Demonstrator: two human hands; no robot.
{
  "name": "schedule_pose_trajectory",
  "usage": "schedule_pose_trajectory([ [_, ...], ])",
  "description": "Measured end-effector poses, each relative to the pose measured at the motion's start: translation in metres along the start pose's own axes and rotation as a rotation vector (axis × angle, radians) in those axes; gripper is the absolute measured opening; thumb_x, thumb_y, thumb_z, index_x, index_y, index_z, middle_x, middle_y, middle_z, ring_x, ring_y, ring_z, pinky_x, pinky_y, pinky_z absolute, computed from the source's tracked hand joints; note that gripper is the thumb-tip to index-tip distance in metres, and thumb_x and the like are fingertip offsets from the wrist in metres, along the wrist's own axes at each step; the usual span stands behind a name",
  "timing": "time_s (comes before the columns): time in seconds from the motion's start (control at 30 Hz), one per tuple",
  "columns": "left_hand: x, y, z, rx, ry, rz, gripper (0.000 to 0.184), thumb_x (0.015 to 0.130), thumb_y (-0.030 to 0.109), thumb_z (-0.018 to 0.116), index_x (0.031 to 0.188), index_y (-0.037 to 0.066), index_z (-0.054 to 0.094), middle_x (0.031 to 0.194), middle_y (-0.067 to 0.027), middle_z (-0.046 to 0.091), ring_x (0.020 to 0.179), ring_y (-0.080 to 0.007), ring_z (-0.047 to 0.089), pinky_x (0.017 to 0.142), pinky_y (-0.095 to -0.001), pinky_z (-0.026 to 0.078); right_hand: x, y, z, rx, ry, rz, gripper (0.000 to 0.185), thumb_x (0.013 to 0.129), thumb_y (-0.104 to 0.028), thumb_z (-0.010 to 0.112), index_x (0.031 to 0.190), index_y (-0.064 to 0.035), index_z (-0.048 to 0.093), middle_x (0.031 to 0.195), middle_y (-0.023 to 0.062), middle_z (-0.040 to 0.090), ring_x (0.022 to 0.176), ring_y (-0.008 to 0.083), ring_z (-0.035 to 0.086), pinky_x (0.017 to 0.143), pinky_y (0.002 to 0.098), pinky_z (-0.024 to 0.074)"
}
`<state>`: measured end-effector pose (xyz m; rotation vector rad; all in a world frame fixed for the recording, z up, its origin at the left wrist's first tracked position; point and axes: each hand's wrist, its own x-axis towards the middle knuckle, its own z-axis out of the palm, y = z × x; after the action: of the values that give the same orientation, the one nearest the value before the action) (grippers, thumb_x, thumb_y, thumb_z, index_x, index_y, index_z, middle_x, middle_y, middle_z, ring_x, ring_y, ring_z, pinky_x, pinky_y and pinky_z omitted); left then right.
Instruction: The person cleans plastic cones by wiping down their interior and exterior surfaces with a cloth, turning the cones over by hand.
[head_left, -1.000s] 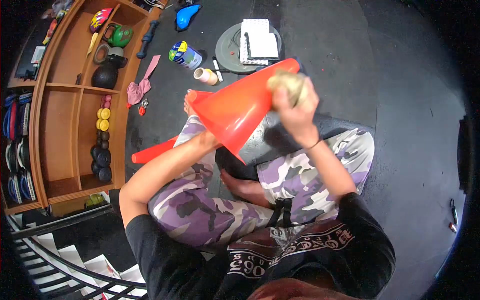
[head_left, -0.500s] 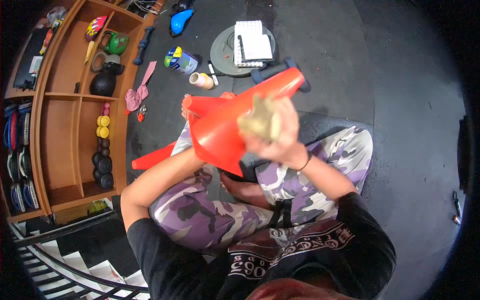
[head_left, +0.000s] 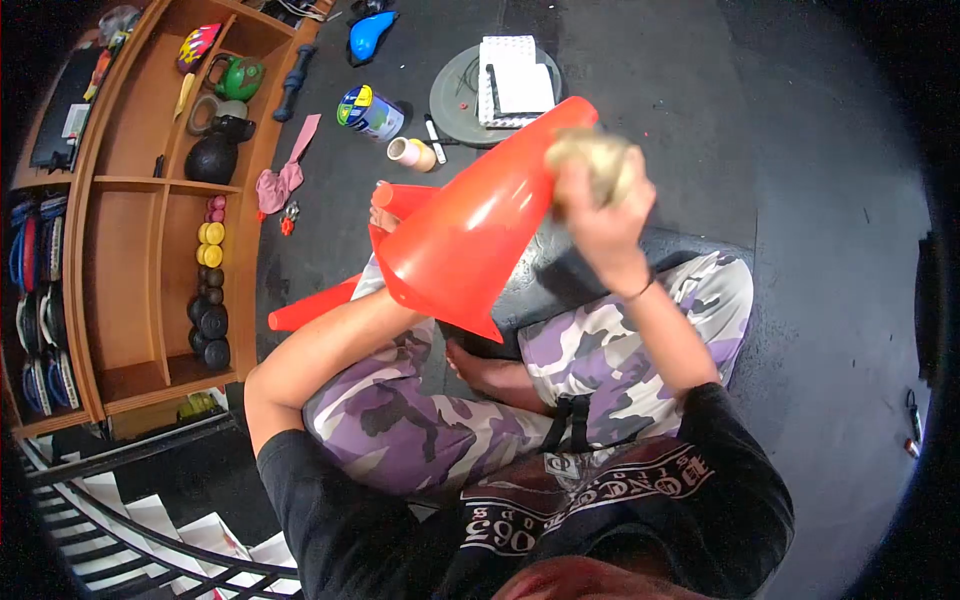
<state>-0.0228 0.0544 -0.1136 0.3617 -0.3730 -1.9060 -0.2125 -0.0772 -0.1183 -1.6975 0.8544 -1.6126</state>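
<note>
A red-orange cone [head_left: 470,220] is held tilted above my lap, its narrow end up and to the right. My left forearm runs into the cone's wide base; the cone hides my left hand. My right hand [head_left: 608,215] grips a crumpled, yellowish cloth [head_left: 595,165] beside the cone's upper part. Cloth and fingers are blurred, and I cannot tell whether the cloth touches the cone. One more red cone [head_left: 315,303] lies by my left knee, and part of another [head_left: 405,198] shows behind the held one.
Ahead stand a paint can [head_left: 370,112], a tan tube-shaped roll [head_left: 411,153], a white marker [head_left: 435,138] and a round grey disc [head_left: 450,100] bearing notebooks [head_left: 522,85]. A pink cloth [head_left: 280,187] lies at left, near a wooden shelf [head_left: 130,240] with weights. Stair railing [head_left: 150,545] is lower left.
My right hand has moved right and up with the cloth, from the cone's middle towards its narrow end. The cone has shifted slightly and stands steeper, with more of its side showing.
</note>
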Motion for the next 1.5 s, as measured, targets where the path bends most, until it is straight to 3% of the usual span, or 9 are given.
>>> schedule_pose_trajectory([
  [0.13,0.002,0.002,0.002,0.004,0.004,0.005,0.046,0.1,0.037,0.049,0.135,0.008,0.046,0.132,-0.006,0.053,0.116,-0.0176,0.056,0.1,-0.0334,0.046,0.029,0.033,-0.01,0.168,0.17,0.25,0.014,0.09,-0.013,0.065,0.089,0.0009,0.067,0.074,0.0084,0.069,0.062,0.0136,0.063,0.059,0.0287,0.05],
  [0.37,0.015,-0.003,0.001,-0.015,0.016,0.008,0.045,0.1,0.038,0.048,0.135,0.009,0.046,0.132,-0.0059,0.053,0.115,-0.0175,0.056,0.1,-0.0334,0.046,-0.025,-0.068,0.003,0.29,-0.124,-0.443,0.038,0.071,-0.028,0.083,0.095,-0.0041,0.064,0.089,0.0129,0.061,0.073,0.0279,0.059,0.068,0.0447,0.0458],
  [0.57,0.035,-0.011,-0.002,-0.018,0.025,0.014,0.045,0.101,0.038,0.048,0.134,0.009,0.046,0.132,-0.0059,0.053,0.115,-0.0175,0.056,0.1,-0.0333,0.046,-0.016,-0.039,0.009,0.011,-0.18,-0.457,0.022,0.073,-0.026,0.079,0.085,-0.0121,0.067,0.085,0.0035,0.064,0.073,0.0225,0.059,0.063,0.0385,0.0418],
  [0.8,0.022,-0.008,0.007,-0.011,0.016,0.01,0.044,0.101,0.039,0.047,0.134,0.009,0.047,0.131,-0.0059,0.053,0.115,-0.0174,0.056,0.1,-0.0333,0.046,0.026,0.032,-0.008,0.011,-0.062,0.32,0.015,0.087,-0.019,0.066,0.085,-0.0046,0.07,0.076,0.0108,0.069,0.069,0.0281,0.065,0.062,0.0392,0.0496],
  [0.97,0.028,-0.013,0.0,-0.042,0.03,0.037,0.044,0.101,0.039,0.047,0.133,0.009,0.047,0.131,-0.0058,0.053,0.115,-0.0173,0.056,0.1,-0.0332,0.045,-0.008,-0.056,-0.01,0.191,-0.318,-0.143,0.02,0.073,-0.017,0.077,0.091,-0.0083,0.071,0.091,0.0077,0.067,0.085,0.0262,0.061,0.074,0.0389,0.0479],
  [1.13,0.012,-0.018,-0.044,1.13,0.304,0.087,0.043,0.1,0.042,0.047,0.13,0.011,0.05,0.126,-0.006,0.056,0.112,-0.0182,0.057,0.1,-0.0346,0.046,-0.021,-0.047,0.005,0.124,-0.362,-0.257,0.018,0.078,-0.021,0.074,0.093,-0.0108,0.07,0.091,0.0034,0.067,0.082,0.0236,0.063,0.072,0.0402,0.0459],
  [1.3,0.01,-0.017,-0.027,0.264,0.157,0.029,0.043,0.1,0.042,0.046,0.13,0.011,0.049,0.125,-0.0061,0.056,0.113,-0.0185,0.056,0.101,-0.0349,0.044,0.013,0.031,0.013,0.076,-0.146,0.249,0.02,0.092,-0.021,0.062,0.087,-0.0018,0.068,0.073,0.0122,0.07,0.061,0.023,0.067,0.058,0.0344,0.051],
  [1.43,0.015,-0.005,-0.014,-0.417,0.025,-0.04,0.044,0.1,0.043,0.045,0.131,0.012,0.049,0.124,-0.0062,0.057,0.113,-0.0187,0.056,0.102,-0.0351,0.043,0.008,0.004,0.002,0.202,-0.12,0.263,0.018,0.089,-0.018,0.065,0.088,-0.0008,0.069,0.075,0.0113,0.069,0.063,0.0161,0.066,0.059,0.0313,0.0514],
  [1.5,0.017,-0.009,-0.012,0.022,0.201,0.031,0.046,0.1,0.044,0.045,0.132,0.012,0.048,0.125,-0.0062,0.056,0.116,-0.0191,0.054,0.104,-0.0359,0.042,-0.002,-0.033,-0.003,0.254,-0.215,0.0,0.019,0.082,-0.021,0.073,0.087,-0.0031,0.069,0.082,0.0108,0.069,0.069,0.0204,0.065,0.065,0.0343,0.0509],
])
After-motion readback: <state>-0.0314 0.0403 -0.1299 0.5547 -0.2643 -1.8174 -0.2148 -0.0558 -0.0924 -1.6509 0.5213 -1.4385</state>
